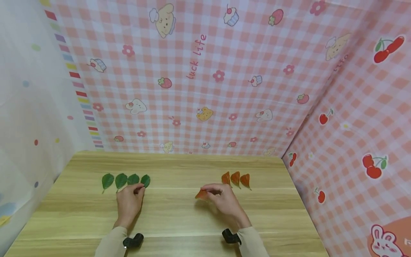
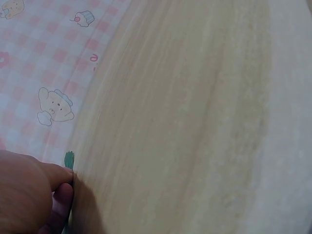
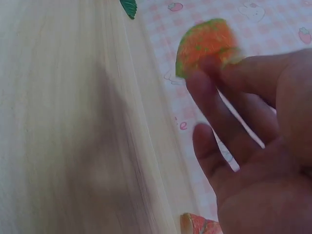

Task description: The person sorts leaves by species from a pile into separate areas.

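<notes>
My left hand (image 1: 130, 201) is low over the table and pinches the lower end of a green leaf (image 1: 146, 180), the rightmost in a row. Beside it lie more green leaves (image 1: 108, 180), one partly behind the fingers. In the left wrist view only the top of the pinched leaf (image 2: 69, 159) shows past the fingertips. Between thumb and fingers, my right hand (image 1: 224, 200) holds an orange leaf (image 1: 202, 195) above the table. The right wrist view shows this leaf (image 3: 207, 44) with a green rim. Three other orange leaves (image 1: 236, 178) lie behind that hand, one partly covered.
The wood-grain table (image 1: 179, 228) meets a pink checked cloth (image 1: 192, 132) at its back edge. Another printed cloth (image 1: 350, 142) hangs along the right side, and a pale dotted one (image 1: 41, 107) along the left. Each wrist carries a black camera mount (image 1: 133, 241).
</notes>
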### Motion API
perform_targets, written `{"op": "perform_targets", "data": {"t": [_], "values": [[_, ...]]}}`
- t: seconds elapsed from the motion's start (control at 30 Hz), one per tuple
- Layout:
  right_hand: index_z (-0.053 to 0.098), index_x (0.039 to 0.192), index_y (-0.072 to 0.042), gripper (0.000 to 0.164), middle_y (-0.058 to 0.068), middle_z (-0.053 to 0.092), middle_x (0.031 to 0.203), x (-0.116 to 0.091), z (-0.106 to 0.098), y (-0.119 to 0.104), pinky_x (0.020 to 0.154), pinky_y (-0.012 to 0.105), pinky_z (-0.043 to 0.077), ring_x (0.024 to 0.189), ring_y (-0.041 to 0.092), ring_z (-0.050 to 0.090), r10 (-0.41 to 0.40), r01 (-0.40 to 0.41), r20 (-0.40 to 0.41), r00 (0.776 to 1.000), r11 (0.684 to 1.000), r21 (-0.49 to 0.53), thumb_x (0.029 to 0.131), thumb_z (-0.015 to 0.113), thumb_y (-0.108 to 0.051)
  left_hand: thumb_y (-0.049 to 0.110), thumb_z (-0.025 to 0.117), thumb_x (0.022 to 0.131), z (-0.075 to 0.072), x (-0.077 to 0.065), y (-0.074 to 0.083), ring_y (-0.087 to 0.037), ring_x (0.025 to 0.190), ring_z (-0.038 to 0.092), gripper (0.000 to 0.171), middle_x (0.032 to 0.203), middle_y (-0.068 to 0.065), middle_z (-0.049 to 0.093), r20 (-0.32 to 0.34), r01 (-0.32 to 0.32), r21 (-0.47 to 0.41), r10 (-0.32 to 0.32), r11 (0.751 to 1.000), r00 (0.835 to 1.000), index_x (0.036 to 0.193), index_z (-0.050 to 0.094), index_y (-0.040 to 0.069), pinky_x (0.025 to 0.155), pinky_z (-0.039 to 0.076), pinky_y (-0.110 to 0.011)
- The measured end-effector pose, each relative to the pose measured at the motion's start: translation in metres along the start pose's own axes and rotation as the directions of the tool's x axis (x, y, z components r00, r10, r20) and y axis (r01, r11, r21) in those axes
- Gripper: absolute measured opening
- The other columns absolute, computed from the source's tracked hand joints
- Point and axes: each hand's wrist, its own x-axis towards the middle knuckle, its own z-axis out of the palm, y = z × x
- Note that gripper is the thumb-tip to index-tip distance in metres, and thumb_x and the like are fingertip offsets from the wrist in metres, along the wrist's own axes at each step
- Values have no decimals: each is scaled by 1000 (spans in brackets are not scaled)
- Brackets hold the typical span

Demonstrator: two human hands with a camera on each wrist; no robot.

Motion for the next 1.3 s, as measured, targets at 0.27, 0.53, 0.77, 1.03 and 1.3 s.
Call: {"op": "perform_targets", "data": {"t": [0.27, 0.53, 0.77, 1.03, 1.3], "values": [[79, 137, -5, 33, 17, 82, 136, -2, -3, -2, 97, 29, 64, 110, 8, 78, -6, 4, 24, 1000, 996, 89, 111, 59, 0, -6, 85, 94, 0, 0, 1, -32, 73, 79, 7, 84, -18, 83, 7, 15, 1, -15, 1000, 1000, 100, 87, -4, 66, 59, -37], [84, 126, -9, 22, 14, 86, 119, -3, -4, -1, 89, 20, 61, 99, 2, 76, 100, -81, -155, 983, 989, 125, 106, 81, -17, -6, 84, 94, 0, -1, 2, -32, 73, 79, 7, 84, -18, 83, 6, 13, 0, -13, 1000, 1000, 100, 86, -5, 66, 59, -37], [83, 124, -5, 23, 21, 85, 116, -3, -12, 1, 88, 19, 63, 96, 3, 77, 123, -76, -252, 960, 979, 191, 101, 84, -7, -6, 84, 94, -1, -1, 3, -32, 73, 79, 7, 84, -18, 84, 5, 17, 0, -17, 1000, 1000, 100, 86, -5, 66, 59, -37], [75, 139, -7, 39, 22, 84, 114, -10, -23, -8, 85, 20, 62, 93, 5, 76, 156, -83, -307, 939, 967, 239, 101, 84, -5, -5, 84, 94, -1, 0, 6, -31, 72, 79, 7, 83, -17, 84, 7, 18, -2, -18, 1000, 1000, 100, 87, -4, 65, 59, -35], [77, 138, -4, 38, 23, 82, 111, -15, -39, -12, 83, 17, 61, 91, 4, 75, 186, -92, -396, 899, 965, 244, 100, 83, -1, -5, 84, 94, -3, -1, 6, -32, 72, 79, 6, 83, -18, 84, 2, 25, -2, -25, 1000, 1000, 100, 87, -4, 64, 59, -34]]}}
